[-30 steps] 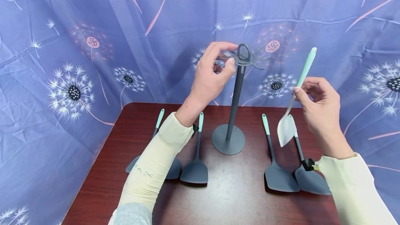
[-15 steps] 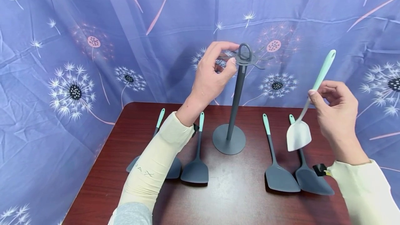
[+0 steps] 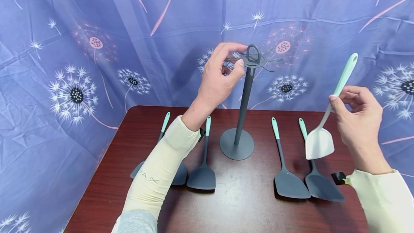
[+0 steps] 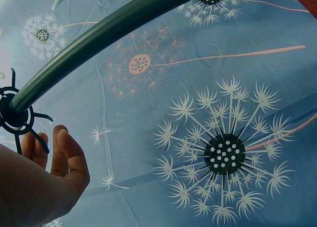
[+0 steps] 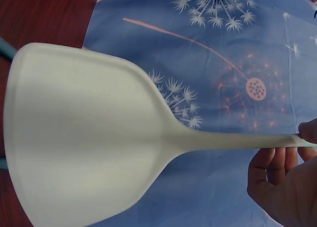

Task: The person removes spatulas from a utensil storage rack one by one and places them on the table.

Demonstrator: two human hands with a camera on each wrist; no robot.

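Observation:
My right hand (image 3: 360, 123) pinches a white turner spatula (image 3: 319, 144) between thumb and fingers, where its mint-green handle meets the shaft. The turner hangs blade down, handle tilted up to the right, its wide blade facing the camera in the right wrist view. My left hand (image 3: 221, 73) grips the hooked top of a dark grey utensil stand (image 3: 244, 103), thumb and index finger at its ring of hooks. Several bare hooks show on the right side of that ring; fingers hide others. In the left wrist view, curled fingers (image 4: 72, 155) lie beside the hooks.
Dark grey turners with mint handles lie on the dark red table (image 3: 239, 204): a left one (image 3: 201, 177) beside others partly under my left sleeve, and a right pair, a nearer turner (image 3: 291, 184) and an outer turner (image 3: 323, 186). Behind hangs a blue dandelion-print cloth (image 3: 181, 6).
My right hand has moved to the right and slightly down with the white turner, whose blade has turned to face the camera. My left hand and the stand have stayed put.

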